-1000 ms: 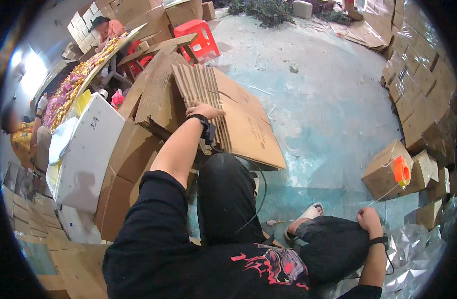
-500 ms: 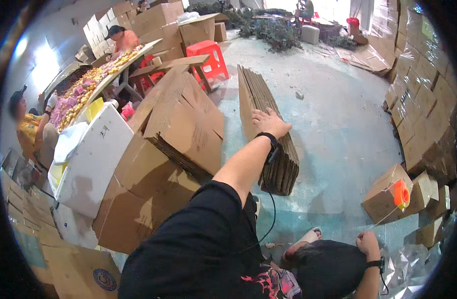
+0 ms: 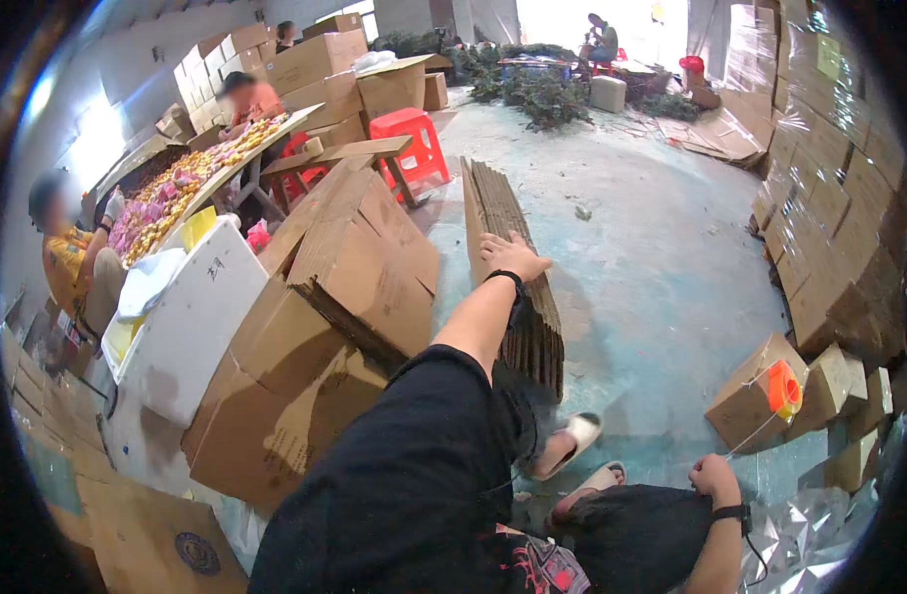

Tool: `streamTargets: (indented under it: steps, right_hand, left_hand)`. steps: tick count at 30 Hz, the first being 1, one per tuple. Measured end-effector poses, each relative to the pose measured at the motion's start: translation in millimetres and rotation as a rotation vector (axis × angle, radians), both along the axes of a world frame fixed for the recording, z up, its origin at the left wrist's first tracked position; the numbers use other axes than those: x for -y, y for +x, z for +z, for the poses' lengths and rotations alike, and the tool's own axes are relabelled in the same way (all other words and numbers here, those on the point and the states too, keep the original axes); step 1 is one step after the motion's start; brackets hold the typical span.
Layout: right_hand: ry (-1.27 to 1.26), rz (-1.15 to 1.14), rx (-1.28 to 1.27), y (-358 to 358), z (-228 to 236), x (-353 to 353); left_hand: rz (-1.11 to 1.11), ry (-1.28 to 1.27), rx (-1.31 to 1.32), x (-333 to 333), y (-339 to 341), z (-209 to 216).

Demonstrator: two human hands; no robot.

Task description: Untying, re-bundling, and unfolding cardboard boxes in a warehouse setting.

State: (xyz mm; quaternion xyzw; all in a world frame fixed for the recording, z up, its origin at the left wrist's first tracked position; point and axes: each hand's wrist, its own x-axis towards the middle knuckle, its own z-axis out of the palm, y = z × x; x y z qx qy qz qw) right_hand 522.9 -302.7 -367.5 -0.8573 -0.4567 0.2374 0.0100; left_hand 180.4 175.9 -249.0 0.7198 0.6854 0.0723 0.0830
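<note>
My left hand (image 3: 514, 258) rests with spread fingers on the upper edges of a bundle of flattened cardboard boxes (image 3: 539, 332). The bundle stands on edge on the floor, its layers pressed together. Low on the right, my right hand (image 3: 714, 478) is closed in a pinch on a thin white string (image 3: 760, 434). From there the string runs up to an orange plastic holder (image 3: 784, 388) on a carton (image 3: 753, 393). To the left of the bundle leans another stack of flattened cardboard (image 3: 379, 262).
Wrapped cartons (image 3: 839, 198) are piled along the right. A white foam box (image 3: 191, 322) stands at left, before a table (image 3: 285, 124) heaped with small yellow and pink items, where two people sit. Beyond are a red stool (image 3: 414, 139) and green artificial branches (image 3: 547, 97).
The view has shifted, and my left hand and the bundle appear slightly further left and lower. A second sandalled foot has come into sight beside the bundle. My right hand keeps its pinch.
</note>
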Motion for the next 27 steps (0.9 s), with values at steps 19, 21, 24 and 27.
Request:
streamTargets:
  steps: [19,21,24,27]
  right_hand:
    - [-0.007,-0.098,-0.168,18,19,5]
    - [-0.055,-0.087,-0.117,28,18,17]
    - [-0.064,-0.107,-0.178,31,12,15]
    - [-0.024,-0.169,-0.313,18,18,9]
  left_hand:
    - [0.085,-0.064,0.069,-53,-71,-30]
    - [0.113,-0.036,0.023,-40,-70,-30]
    - [0.213,0.052,-0.014,-49,-100,-21]
    - [0.282,0.119,-0.033,-83,-151,-6]
